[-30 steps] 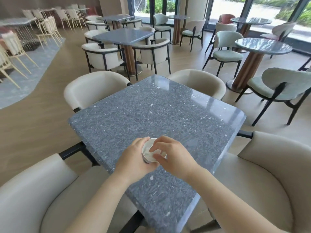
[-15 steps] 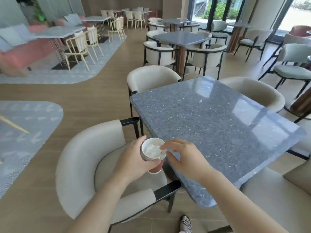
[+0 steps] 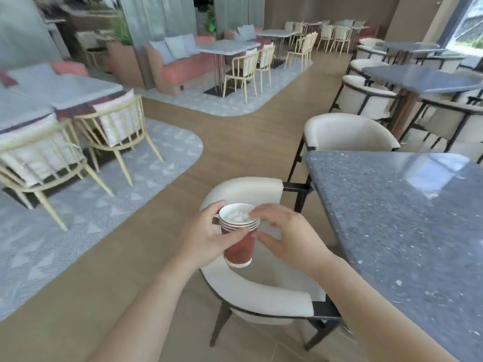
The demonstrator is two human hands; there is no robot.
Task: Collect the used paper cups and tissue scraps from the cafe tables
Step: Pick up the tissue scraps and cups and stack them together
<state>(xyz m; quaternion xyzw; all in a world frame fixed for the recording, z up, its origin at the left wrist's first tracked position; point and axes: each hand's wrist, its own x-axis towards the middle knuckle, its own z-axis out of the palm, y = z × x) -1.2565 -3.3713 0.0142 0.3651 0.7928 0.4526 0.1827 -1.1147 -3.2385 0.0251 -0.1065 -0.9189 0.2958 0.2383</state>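
A stack of several nested red paper cups (image 3: pixel 239 247) with white rims is held upright in my left hand (image 3: pixel 209 235), which wraps it from the left. White crumpled tissue (image 3: pixel 236 216) fills the top cup. My right hand (image 3: pixel 286 235) hovers at the stack's right side, fingers spread and curved, fingertips at the rim; it grips nothing that I can see. The stack hangs above a cream armchair (image 3: pixel 264 296), to the left of the grey speckled table (image 3: pixel 407 220).
A second cream armchair (image 3: pixel 347 131) stands at the table's far side. More grey tables with cream chairs (image 3: pixel 415 79) lie to the right rear. Yellow-framed chairs (image 3: pixel 115 126) on a grey rug are at left, with a wooden-floor aisle between.
The view has swung left, away from the table. The cup stack has come off the tabletop and is now carried over the armchair. My right hand's fingers have opened beside the rim.
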